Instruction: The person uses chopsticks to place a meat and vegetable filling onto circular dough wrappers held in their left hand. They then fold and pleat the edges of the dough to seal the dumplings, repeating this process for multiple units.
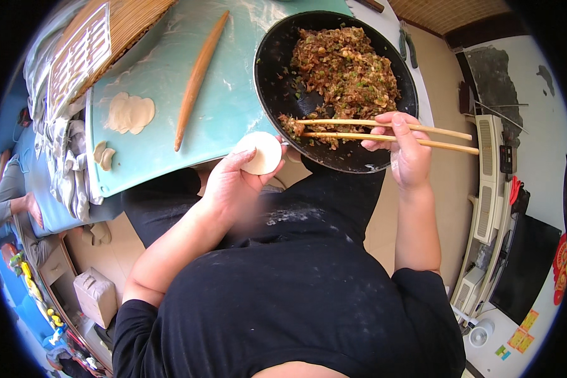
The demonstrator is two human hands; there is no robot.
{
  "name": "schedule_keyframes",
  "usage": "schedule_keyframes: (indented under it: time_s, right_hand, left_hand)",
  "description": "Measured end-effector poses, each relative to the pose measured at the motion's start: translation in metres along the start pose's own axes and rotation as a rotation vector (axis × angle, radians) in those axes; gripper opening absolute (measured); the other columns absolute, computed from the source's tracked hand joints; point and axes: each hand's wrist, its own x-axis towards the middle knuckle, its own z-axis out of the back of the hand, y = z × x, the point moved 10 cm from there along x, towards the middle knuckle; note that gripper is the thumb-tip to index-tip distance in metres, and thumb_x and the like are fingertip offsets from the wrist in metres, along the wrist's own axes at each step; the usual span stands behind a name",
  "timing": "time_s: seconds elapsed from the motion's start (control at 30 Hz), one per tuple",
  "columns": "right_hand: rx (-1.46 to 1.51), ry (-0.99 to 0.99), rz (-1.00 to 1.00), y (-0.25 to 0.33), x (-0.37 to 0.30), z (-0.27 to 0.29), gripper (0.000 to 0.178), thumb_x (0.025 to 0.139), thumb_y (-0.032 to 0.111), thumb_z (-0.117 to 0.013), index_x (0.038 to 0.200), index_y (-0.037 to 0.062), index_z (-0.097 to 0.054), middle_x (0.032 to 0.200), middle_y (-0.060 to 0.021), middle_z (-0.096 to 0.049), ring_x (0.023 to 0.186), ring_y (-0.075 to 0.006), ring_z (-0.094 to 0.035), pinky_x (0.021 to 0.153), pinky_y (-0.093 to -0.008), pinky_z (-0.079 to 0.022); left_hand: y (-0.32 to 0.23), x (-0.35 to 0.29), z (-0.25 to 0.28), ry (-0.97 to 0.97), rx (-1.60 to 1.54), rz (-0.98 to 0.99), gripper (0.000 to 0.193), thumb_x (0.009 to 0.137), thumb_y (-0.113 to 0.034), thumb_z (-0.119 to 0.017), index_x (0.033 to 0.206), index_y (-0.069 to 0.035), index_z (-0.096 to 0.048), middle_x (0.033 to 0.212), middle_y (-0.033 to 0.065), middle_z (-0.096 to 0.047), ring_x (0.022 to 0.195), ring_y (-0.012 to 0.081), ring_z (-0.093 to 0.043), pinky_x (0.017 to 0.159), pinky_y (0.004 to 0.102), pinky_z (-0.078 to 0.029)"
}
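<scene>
My left hand [233, 183] holds a round white dough wrapper [263, 155] on its fingers, the thumb over its edge, close to the near left rim of a black pan [268, 104]. My right hand [406, 148] is closed around a pair of wooden chopsticks [444, 131]. Their tips reach into the pan, at a small clump of filling [292, 126] by its left wall. Brown minced filling with green bits [349, 69] is heaped in the pan's far and right part. I cannot tell whether the tips grip the clump.
A tapered wooden rolling pin [200, 82] lies on the floured turquoise mat [164, 164]. Left of it are overlapping dough wrappers [131, 113] and small dough pieces [104, 155]. A woven bamboo tray [123, 38] and crumpled cloth [69, 170] border the mat's left side. Another person's leg [19, 205] shows far left.
</scene>
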Motion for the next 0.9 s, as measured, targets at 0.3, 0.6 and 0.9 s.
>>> schedule_keyframes:
  time_s: [0.3,0.6,0.9]
  right_hand:
    - [0.438,-0.251,-0.275,-0.038,-0.004,0.052,0.03,0.092,0.026,-0.051,0.095,-0.0032,-0.057,0.074,-0.0108,-0.06,0.061,-0.0229,-0.063,0.057,-0.0316,-0.055]
    - [0.047,-0.286,0.435,0.062,-0.045,0.013,0.029,0.094,0.026,-0.045,0.094,-0.0014,-0.056,0.075,-0.0124,-0.061,0.061,-0.0243,-0.062,0.058,-0.0346,-0.054]
    - [-0.714,0.221,0.931,0.091,-0.097,-0.073,0.018,0.089,0.017,-0.054,0.092,0.0005,-0.059,0.081,-0.0119,-0.06,0.072,-0.0263,-0.062,0.06,-0.0334,-0.052]
  left_hand:
    - [-0.036,-0.004,-0.03,0.073,0.149,-0.181,0.039,0.091,-0.015,-0.044,0.125,0.003,-0.038,0.128,0.021,-0.046,0.117,0.0309,-0.048,0.096,0.0389,-0.045]
    - [-0.007,0.035,-0.089,0.091,0.088,-0.101,0.042,0.098,-0.03,-0.03,0.12,0.003,-0.042,0.12,0.0199,-0.05,0.113,0.032,-0.05,0.1,0.0421,-0.04]
    - [-0.001,0.035,-0.084,0.052,0.035,-0.1,0.048,0.099,-0.035,-0.022,0.115,0.004,-0.043,0.118,0.0227,-0.05,0.111,0.033,-0.05,0.102,0.0422,-0.037]
